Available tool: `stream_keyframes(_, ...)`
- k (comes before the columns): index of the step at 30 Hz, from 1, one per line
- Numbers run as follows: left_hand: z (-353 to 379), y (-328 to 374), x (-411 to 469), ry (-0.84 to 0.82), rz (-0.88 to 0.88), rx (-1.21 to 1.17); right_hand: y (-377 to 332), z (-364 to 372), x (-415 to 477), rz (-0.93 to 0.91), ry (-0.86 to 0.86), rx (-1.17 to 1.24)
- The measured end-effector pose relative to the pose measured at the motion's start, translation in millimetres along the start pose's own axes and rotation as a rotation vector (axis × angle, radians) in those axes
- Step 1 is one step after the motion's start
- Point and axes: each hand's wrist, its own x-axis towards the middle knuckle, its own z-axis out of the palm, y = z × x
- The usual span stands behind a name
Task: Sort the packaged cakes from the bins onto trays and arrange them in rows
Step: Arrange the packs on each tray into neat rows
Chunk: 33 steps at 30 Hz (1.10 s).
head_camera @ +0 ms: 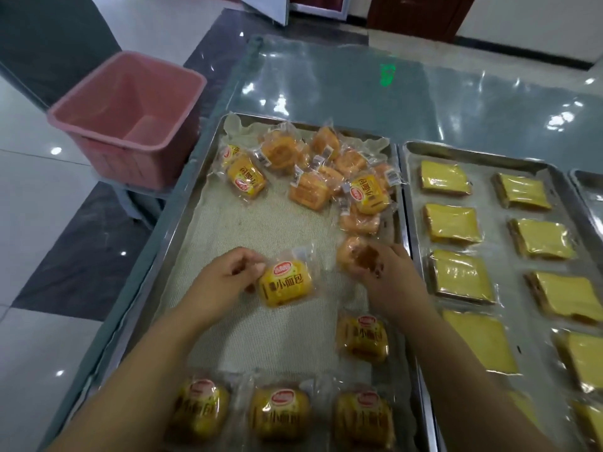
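A metal tray (182,223) lined with a beige mat lies in front of me. My left hand (225,278) pinches the wrapper of a yellow packaged cake (287,283) lying label up in the tray's middle. To its right, my right hand (388,272) grips another packaged cake (350,252) just above the mat. Three cakes (280,412) stand in a row along the near edge, and one more cake (363,337) sits above that row at the right. A loose heap of cakes (326,171) fills the tray's far end.
A second tray (411,177) on the right holds flat yellow packaged slices (456,223) in two columns. The edge of a third tray (587,181) shows at far right. An empty pink bin (130,115) stands on a stool left of the grey-green table (391,93).
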Motion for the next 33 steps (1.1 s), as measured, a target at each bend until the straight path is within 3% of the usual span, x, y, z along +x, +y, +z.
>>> stream_keyframes(5, 14.3, -4.0, -10.1, -0.237, -0.020, 0.118, 3.6, -0.9, -17.4, 0.005, 0.014, -0.022)
stream_keyframes(8, 19.6, -8.0, -9.7, -0.306, -0.033, 0.234, 5.9, -3.9, -25.2, 0.002, 0.043, -0.043)
stream_keyframes(12, 21.4, -8.8, -10.8, -0.373, -0.093, 0.215, 4.8, -6.0, -30.7, -0.007, 0.132, -0.041)
stream_keyframes(15, 23.8, -11.3, -9.9, -0.351, -0.047, 0.333, -0.6, -7.9, -30.3, 0.006, 0.117, 0.046)
stream_keyframes(21, 21.7, 5.5, -12.1, -0.147, 0.077, 0.485, -24.2, -17.0, -33.3, 0.078, -0.136, 0.587)
stream_keyframes(23, 21.1, 13.8, -13.3, -0.101, 0.154, 0.375, -31.3, -21.2, -34.2, 0.142, -0.259, 0.655)
stream_keyframes(26, 22.5, 27.3, -15.7, -0.179, 0.196, 0.132, -37.1, -20.9, -33.5, 0.157, -0.429, 0.677)
stream_keyframes(29, 25.3, 35.9, -16.2, -0.254, 0.157, -0.127, -41.2, -17.4, -31.1, 0.179, -0.493, 0.752)
stream_keyframes(33, 23.1, 34.2, -16.5, -0.121, 0.100, -0.265, -39.3, -14.0, -28.1, 0.158, -0.523, 0.906)
